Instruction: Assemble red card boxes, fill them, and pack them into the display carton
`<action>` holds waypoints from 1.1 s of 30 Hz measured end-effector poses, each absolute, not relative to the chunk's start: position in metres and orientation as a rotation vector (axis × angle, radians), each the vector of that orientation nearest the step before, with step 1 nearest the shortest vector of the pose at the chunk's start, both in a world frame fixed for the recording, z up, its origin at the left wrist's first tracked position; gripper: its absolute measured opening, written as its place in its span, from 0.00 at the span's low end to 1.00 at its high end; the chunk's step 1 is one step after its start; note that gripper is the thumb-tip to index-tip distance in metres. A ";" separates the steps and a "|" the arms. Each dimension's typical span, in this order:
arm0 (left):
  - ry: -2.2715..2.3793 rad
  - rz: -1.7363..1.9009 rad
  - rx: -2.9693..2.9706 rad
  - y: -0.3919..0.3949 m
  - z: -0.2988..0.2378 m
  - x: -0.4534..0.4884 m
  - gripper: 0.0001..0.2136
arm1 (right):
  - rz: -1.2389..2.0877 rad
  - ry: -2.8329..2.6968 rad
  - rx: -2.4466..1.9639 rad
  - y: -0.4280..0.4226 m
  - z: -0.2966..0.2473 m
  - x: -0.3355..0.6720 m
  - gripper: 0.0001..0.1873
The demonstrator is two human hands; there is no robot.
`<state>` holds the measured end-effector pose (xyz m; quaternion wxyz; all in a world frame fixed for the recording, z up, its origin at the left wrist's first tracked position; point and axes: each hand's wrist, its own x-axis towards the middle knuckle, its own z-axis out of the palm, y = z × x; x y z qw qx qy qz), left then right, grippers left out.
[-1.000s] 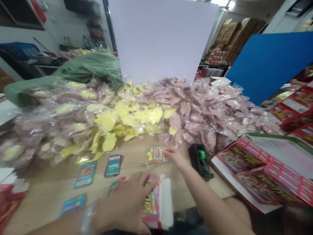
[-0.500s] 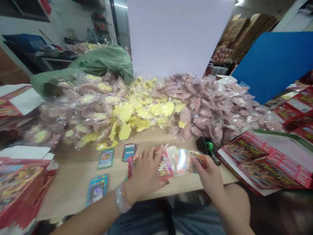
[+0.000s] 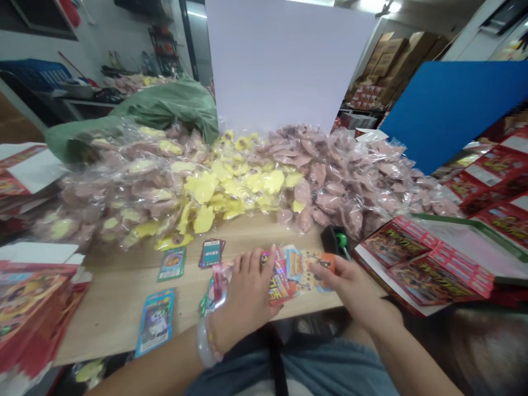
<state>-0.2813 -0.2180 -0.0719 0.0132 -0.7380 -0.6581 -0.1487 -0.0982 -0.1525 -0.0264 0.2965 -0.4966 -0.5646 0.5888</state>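
My left hand point(image 3: 249, 283) lies flat with fingers stretched over a red-and-pink printed packet point(image 3: 280, 286), pressing it to the wooden table. Part of that packet and a shiny clear wrapper are hidden under the palm. My right hand point(image 3: 346, 280) pinches an orange-and-cream printed card point(image 3: 309, 269) between thumb and fingers; its left end overlaps or meets the red packet, I cannot tell which. Left of my left hand lie a small stack of dark teal cards point(image 3: 212, 253), a green-edged card point(image 3: 172, 264) and a blue-edged card pack point(image 3: 155, 322).
Bagged yellow pieces point(image 3: 231, 184) and bagged pink pieces point(image 3: 330, 181) heap along the table's back. A black tape dispenser point(image 3: 334, 242) stands right of my hands, by a box of red packs point(image 3: 421, 264). Red printed cartons point(image 3: 33, 308) stand at left. A white board point(image 3: 284, 66) rises behind.
The orange-and-cream card in my right hand now lies closer to the red packet, and the glare on the clear film between is gone. The whole view has shifted slightly.
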 end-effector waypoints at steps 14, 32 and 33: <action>-2.076 -0.748 -2.429 -0.226 -0.071 -0.261 0.43 | 1.154 -1.844 -1.427 -0.171 -0.045 -0.111 0.23; -2.268 -1.908 -2.548 -0.278 -0.089 -0.245 0.19 | 1.888 -1.014 -1.200 -0.219 -0.047 -0.071 0.21; -2.346 -1.776 -2.607 -0.278 -0.093 -0.242 0.17 | 2.023 -0.934 -1.169 -0.222 -0.051 -0.070 0.22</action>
